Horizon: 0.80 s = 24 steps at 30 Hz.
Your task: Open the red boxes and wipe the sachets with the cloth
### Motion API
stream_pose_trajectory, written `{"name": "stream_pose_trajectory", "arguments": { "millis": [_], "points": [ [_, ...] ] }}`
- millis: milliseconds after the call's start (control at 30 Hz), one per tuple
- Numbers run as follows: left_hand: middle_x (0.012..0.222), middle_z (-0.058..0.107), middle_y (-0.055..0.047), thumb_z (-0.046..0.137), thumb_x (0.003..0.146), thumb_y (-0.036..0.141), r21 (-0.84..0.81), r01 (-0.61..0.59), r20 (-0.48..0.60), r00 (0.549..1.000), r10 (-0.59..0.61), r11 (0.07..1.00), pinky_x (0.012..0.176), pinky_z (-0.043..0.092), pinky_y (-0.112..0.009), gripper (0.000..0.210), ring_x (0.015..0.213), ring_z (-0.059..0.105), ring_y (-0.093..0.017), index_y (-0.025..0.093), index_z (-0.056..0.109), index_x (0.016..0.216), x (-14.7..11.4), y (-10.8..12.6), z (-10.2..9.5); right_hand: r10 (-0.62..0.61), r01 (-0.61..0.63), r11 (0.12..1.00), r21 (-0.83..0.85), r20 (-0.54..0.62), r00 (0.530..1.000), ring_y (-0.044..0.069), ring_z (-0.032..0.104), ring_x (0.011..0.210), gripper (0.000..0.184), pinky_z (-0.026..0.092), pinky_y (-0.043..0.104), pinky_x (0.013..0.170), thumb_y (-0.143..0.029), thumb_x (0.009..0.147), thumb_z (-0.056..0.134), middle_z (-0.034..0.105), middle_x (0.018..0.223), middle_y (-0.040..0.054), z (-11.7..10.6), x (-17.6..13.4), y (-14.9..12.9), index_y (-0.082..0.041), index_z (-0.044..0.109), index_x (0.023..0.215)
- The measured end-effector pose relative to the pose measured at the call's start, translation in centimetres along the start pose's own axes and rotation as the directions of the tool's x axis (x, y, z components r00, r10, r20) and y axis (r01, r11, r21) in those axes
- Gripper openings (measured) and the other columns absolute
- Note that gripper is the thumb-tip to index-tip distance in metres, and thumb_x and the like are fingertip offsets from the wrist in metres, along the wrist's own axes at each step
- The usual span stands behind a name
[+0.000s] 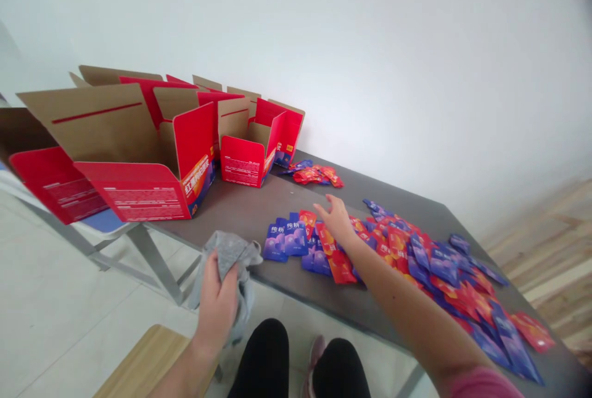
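Note:
My left hand is closed around a crumpled grey cloth, held at the front edge of the table. Over the table's middle reaches my right hand, fingers apart and with nothing in them that I can see. Just below it are red pouches lying among blue ones. A few blue pouches with white lettering lie side by side between the cloth and my right hand. Further right spreads a large loose pile of red and blue pouches, partly hidden by my right forearm.
Several open red cartons with raised brown flaps stand at the left of the dark table. A smaller heap of pouches lies behind, near the wall. A wooden stool is at lower left, and my knees are below the table edge.

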State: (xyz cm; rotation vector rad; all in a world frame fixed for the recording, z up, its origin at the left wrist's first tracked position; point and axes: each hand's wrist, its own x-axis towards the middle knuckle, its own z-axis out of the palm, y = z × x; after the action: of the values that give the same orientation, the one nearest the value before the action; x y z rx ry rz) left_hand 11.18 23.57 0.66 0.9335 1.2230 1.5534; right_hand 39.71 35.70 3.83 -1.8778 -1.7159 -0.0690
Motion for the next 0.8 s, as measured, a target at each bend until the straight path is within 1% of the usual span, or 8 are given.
{"name": "stream_pose_trajectory", "arguments": {
  "millis": [33, 100, 200, 300, 467, 600, 700, 800],
  "points": [
    [0.118, 0.064, -0.006, 0.064, 0.078, 0.020, 0.142, -0.139, 0.001, 0.990, 0.141, 0.980, 0.111, 0.035, -0.039, 0.035, 0.124, 0.052, -0.027, 0.023, 0.061, 0.113, 1.5, -0.1, 0.5, -0.007, 0.007, 1.000, -0.021, 0.005, 1.000, 0.026, 0.055, 0.123, 0.056, 0.045, 0.038, 0.101, -0.045, 0.094, 0.050, 0.055, 0.134, 0.0193, 0.2, 1.4, 0.6, -0.011, 0.047, 0.138],
    [0.123, 0.062, -0.011, 0.057, 0.080, 0.017, 0.418, -0.372, 0.095, 0.925, 0.367, 0.829, 0.113, 0.033, -0.047, 0.036, 0.126, 0.052, -0.031, 0.020, 0.059, 0.115, 4.3, -1.0, 1.5, -0.027, 0.028, 0.997, -0.069, 0.017, 0.999, 0.027, 0.051, 0.129, 0.059, 0.043, 0.040, 0.105, -0.040, 0.092, 0.055, 0.050, 0.140, 0.0200, 0.9, 4.0, 1.6, -0.011, 0.042, 0.142],
    [0.122, 0.065, -0.015, 0.050, 0.079, 0.012, 0.640, -0.507, 0.283, 0.854, 0.437, 0.577, 0.108, 0.040, -0.048, 0.038, 0.121, 0.057, -0.033, 0.018, 0.058, 0.116, 7.0, -3.1, 2.3, -0.066, 0.077, 0.984, -0.163, 0.071, 0.995, 0.030, 0.042, 0.136, 0.070, 0.040, 0.042, 0.108, -0.030, 0.085, 0.065, 0.040, 0.149, 0.0204, 2.3, 7.6, 2.8, -0.012, 0.037, 0.146],
    [0.119, 0.068, -0.016, 0.049, 0.080, 0.012, 0.728, -0.547, 0.354, 0.816, 0.456, 0.414, 0.104, 0.045, -0.046, 0.039, 0.114, 0.063, -0.033, 0.018, 0.059, 0.117, 7.6, -4.8, 2.3, -0.114, 0.150, 0.956, -0.254, 0.151, 0.982, 0.032, 0.037, 0.140, 0.077, 0.036, 0.045, 0.110, -0.020, 0.079, 0.070, 0.034, 0.155, 0.0204, 4.3, 10.9, 3.5, -0.012, 0.036, 0.148],
    [0.121, 0.068, -0.017, 0.048, 0.081, 0.014, 0.767, -0.532, 0.354, 0.817, 0.455, 0.360, 0.101, 0.047, -0.045, 0.042, 0.113, 0.064, -0.034, 0.017, 0.060, 0.121, 7.1, -5.2, 1.9, -0.198, 0.288, 0.889, -0.356, 0.267, 0.943, 0.034, 0.035, 0.140, 0.067, 0.036, 0.046, 0.111, -0.012, 0.084, 0.064, 0.033, 0.156, 0.0216, 8.0, 15.7, 3.1, -0.011, 0.039, 0.146],
    [0.122, 0.068, -0.019, 0.047, 0.081, 0.014, 0.775, -0.532, 0.367, 0.819, 0.442, 0.341, 0.101, 0.047, -0.045, 0.044, 0.113, 0.064, -0.035, 0.014, 0.060, 0.122, 7.1, -5.3, 1.7, -0.231, 0.352, 0.848, -0.397, 0.320, 0.919, 0.028, 0.052, 0.126, 0.044, 0.046, 0.049, 0.101, -0.027, 0.095, 0.059, 0.050, 0.142, 0.0138, 10.3, 18.0, 2.4, -0.017, 0.050, 0.136],
    [0.123, 0.067, -0.019, 0.046, 0.082, 0.014, 0.778, -0.542, 0.384, 0.811, 0.442, 0.319, 0.102, 0.046, -0.045, 0.044, 0.114, 0.063, -0.035, 0.013, 0.060, 0.123, 7.1, -5.4, 1.7, -0.247, 0.383, 0.826, -0.413, 0.346, 0.905, 0.024, 0.060, 0.112, 0.039, 0.052, 0.048, 0.094, -0.036, 0.094, 0.061, 0.057, 0.130, 0.0091, 11.0, 18.3, 2.0, -0.018, 0.056, 0.128],
    [0.123, 0.067, -0.018, 0.045, 0.083, 0.013, 0.784, -0.547, 0.393, 0.803, 0.448, 0.293, 0.103, 0.046, -0.044, 0.043, 0.115, 0.063, -0.034, 0.013, 0.059, 0.124, 7.0, -5.3, 1.7, -0.300, 0.444, 0.802, -0.399, 0.374, 0.878, 0.026, 0.060, 0.113, 0.033, 0.051, 0.046, 0.093, -0.028, 0.097, 0.055, 0.060, 0.126, 0.0133, 10.5, 17.5, 1.4, -0.014, 0.056, 0.128]
  ]
}}
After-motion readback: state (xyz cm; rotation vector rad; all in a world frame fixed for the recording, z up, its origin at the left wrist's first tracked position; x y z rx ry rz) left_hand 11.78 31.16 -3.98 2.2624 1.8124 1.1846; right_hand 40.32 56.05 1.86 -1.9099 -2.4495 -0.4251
